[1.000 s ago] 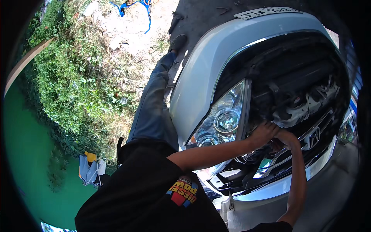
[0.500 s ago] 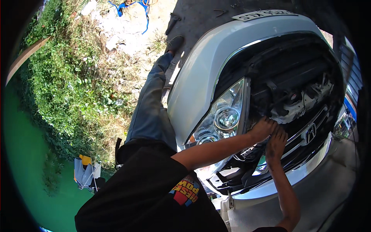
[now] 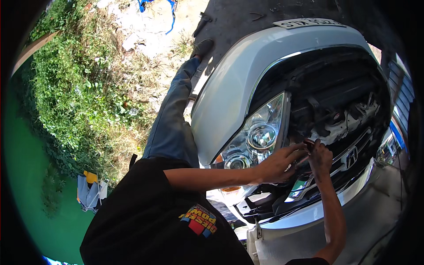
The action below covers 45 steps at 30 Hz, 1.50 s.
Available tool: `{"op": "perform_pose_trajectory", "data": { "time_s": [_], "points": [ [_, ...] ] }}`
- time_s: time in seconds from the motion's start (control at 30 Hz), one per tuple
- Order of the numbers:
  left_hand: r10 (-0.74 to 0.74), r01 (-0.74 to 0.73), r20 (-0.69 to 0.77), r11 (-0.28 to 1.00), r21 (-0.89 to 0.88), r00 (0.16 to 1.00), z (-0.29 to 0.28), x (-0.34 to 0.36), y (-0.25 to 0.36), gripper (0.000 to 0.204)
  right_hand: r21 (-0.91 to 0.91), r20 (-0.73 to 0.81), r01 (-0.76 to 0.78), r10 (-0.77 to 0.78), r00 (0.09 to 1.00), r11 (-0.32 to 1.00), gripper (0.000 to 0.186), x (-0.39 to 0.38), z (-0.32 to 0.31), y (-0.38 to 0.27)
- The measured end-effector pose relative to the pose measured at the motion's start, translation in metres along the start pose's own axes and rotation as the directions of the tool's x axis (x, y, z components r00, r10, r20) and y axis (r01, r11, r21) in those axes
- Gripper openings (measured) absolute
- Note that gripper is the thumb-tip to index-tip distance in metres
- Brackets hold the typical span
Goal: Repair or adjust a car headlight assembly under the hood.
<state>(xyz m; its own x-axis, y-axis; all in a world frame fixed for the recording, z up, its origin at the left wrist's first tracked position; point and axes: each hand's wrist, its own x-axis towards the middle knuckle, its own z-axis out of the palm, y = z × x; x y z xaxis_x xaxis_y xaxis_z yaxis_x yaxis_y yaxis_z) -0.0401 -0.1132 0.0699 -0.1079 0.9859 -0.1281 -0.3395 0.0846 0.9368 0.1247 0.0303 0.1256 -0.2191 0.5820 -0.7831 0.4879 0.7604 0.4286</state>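
Note:
My left hand (image 3: 280, 164) reaches across beside the clear headlight (image 3: 263, 135), its fingers curled toward my right hand. My right hand (image 3: 320, 158) is raised over the dark gap in front of the grille, with thumb and fingers pinched together. A small dark-reddish piece (image 3: 309, 144) shows at its fingertips, too small to name, and the left fingertips come close to it. Whether the left fingers also grip something cannot be made out. Both hands are between the headlight and the chrome grille (image 3: 343, 162) of a pale car.
The pale bumper (image 3: 221, 97) curves around the dark opening, with a licence plate (image 3: 304, 23) on its far side. A grey panel (image 3: 300, 245) lies at the lower right. Green plants (image 3: 84, 101) and a blue strap (image 3: 171, 17) are on the ground at left.
My left hand has drawn back left and down from the gap. The right hand has turned and pinched, and the small reddish piece now shows there. The view has shifted slightly.

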Motion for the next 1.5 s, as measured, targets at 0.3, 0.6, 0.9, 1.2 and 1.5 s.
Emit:
{"op": "perform_pose_trajectory", "data": {
  "time_s": [0.3,0.6,0.9,1.2,1.5],
  "points": [
    [-0.104,0.421,-0.664,0.842,0.338,0.74,-0.174,0.002,-0.144,0.034,0.155,0.104,0.007,-0.023,0.994,0.988,0.016,0.003,0.003,0.01],
    [-0.173,0.434,-0.572,0.827,0.357,0.802,-0.12,0.009,-0.151,0.042,0.652,0.495,-0.302,-0.09,0.864,0.695,0.03,0.0,0.038,0.029],
    [0.126,-0.194,0.153,0.775,0.601,0.98,-0.13,0.025,-0.133,0.045,0.308,0.725,-0.944,-0.615,0.311,-0.115,0.027,-0.005,0.055,0.021],
    [0.168,-0.439,0.547,0.797,0.415,0.82,-0.133,0.041,-0.136,0.05,0.086,0.495,-0.927,-0.791,0.359,-0.366,0.028,-0.031,0.087,-0.004],
    [0.18,-0.447,0.549,0.799,0.402,0.816,-0.136,0.042,-0.138,0.05,-0.035,0.345,-0.803,-0.761,0.549,-0.595,0.044,-0.049,0.098,-0.029]
  ]
}}
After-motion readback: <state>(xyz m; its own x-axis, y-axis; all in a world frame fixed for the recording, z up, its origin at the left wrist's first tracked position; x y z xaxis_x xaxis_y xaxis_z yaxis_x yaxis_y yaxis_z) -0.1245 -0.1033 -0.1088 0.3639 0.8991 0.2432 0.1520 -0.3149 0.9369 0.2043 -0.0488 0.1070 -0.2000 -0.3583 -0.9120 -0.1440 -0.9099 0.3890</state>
